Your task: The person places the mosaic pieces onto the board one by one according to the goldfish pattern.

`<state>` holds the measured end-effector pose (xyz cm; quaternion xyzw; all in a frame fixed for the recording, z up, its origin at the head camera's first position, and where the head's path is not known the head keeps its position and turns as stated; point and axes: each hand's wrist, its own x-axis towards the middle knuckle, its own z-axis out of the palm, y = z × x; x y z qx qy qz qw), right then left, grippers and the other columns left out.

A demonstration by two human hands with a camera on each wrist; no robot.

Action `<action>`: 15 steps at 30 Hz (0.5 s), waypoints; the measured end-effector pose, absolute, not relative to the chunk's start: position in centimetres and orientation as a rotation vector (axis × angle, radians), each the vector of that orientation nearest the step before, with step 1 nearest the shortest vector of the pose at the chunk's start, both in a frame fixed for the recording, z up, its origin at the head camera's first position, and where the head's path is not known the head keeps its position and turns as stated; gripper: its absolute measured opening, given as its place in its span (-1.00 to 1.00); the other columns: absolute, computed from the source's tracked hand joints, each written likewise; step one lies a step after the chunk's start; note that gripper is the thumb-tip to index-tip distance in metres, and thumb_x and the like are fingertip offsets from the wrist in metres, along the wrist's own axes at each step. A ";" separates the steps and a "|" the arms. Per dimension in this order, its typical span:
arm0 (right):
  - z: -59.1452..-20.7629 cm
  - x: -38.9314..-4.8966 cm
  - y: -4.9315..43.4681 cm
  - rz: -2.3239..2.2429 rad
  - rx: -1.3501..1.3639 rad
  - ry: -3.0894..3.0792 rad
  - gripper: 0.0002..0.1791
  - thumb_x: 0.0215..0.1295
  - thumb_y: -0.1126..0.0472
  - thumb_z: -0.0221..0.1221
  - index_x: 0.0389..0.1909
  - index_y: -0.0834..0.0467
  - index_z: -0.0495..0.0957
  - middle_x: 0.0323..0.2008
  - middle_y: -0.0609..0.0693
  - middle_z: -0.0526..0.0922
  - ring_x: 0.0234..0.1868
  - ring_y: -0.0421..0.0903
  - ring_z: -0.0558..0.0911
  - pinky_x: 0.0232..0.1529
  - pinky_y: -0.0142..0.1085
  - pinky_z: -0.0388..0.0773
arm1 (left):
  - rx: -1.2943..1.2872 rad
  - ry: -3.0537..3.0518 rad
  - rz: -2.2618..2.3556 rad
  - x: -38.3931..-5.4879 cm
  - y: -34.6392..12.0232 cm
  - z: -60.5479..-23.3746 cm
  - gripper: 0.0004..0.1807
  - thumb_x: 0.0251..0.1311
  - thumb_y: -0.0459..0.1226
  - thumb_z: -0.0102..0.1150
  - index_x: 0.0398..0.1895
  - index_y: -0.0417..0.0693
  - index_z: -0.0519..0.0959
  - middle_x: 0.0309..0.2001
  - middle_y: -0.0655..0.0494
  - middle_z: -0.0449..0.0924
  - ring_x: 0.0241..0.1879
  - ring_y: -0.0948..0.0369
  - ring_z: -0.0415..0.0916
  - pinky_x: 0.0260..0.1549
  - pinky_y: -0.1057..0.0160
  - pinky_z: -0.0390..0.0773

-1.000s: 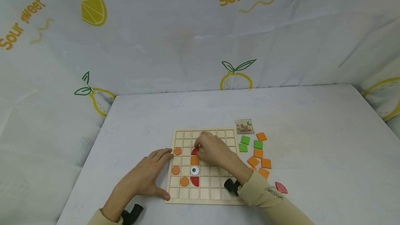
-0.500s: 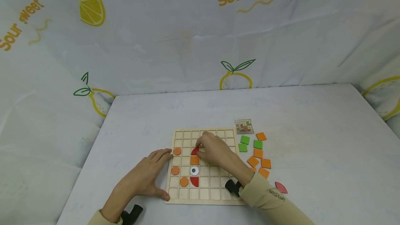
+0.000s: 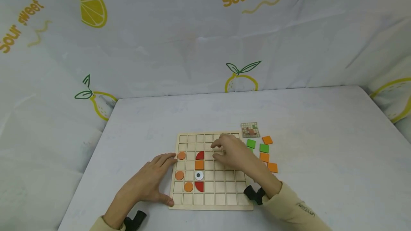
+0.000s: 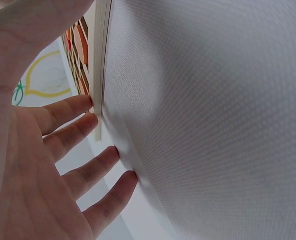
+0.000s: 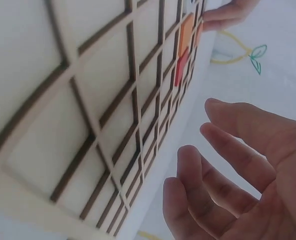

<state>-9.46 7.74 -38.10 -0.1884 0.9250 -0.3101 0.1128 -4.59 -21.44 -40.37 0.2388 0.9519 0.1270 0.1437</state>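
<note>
A pale, gridded wooden board (image 3: 220,199) lies flat; the left hand (image 3: 148,181) touches its left edge and the right hand (image 3: 234,153) is over its right half, thumb and fingertips apart. One column holds, far to near, a red quarter-round (image 3: 200,155), an orange square (image 3: 199,165), a white eye disc (image 3: 199,175) and a second red quarter-round (image 3: 199,186). Three orange discs (image 3: 179,175) sit farther left.

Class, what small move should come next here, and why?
Probably the right hand should reach for a loose orange square: the hand holds nothing, much of the gridded board is unfilled, and that square lies just beyond the board's right edge.
</note>
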 end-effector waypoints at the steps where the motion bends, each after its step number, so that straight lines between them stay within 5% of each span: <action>1: -38.0 -9.4 8.2 -0.908 -0.555 2.708 -0.76 0.24 0.28 0.38 -0.07 0.21 0.75 -0.11 0.10 0.75 -0.25 -0.08 0.66 -0.23 -0.25 0.64 | 0.690 2.743 0.367 -4.6 -21.4 -40.4 0.35 -0.51 0.35 0.64 0.45 -0.06 0.32 0.53 -0.05 0.26 0.49 -0.16 0.23 0.17 -0.36 0.50; 9: -37.5 -8.6 12.3 -0.957 -0.574 2.715 -0.73 0.23 0.31 0.38 -0.05 0.26 0.73 -0.09 0.14 0.73 -0.56 -0.25 0.46 -0.48 -0.43 0.45 | 0.715 2.743 0.363 -4.6 -21.5 -40.3 0.34 -0.48 0.37 0.62 0.45 -0.06 0.32 0.52 -0.06 0.26 0.48 -0.16 0.24 0.16 -0.39 0.50; 15: -37.5 -8.1 14.8 -0.962 -0.507 2.718 -0.70 0.23 0.32 0.38 -0.02 0.30 0.71 0.03 0.23 0.73 -0.52 -0.12 0.61 -0.57 -0.43 0.43 | 0.725 2.742 0.358 -4.6 -21.6 -40.3 0.35 -0.48 0.37 0.62 0.45 -0.07 0.32 0.52 -0.07 0.26 0.48 -0.17 0.25 0.17 -0.38 0.50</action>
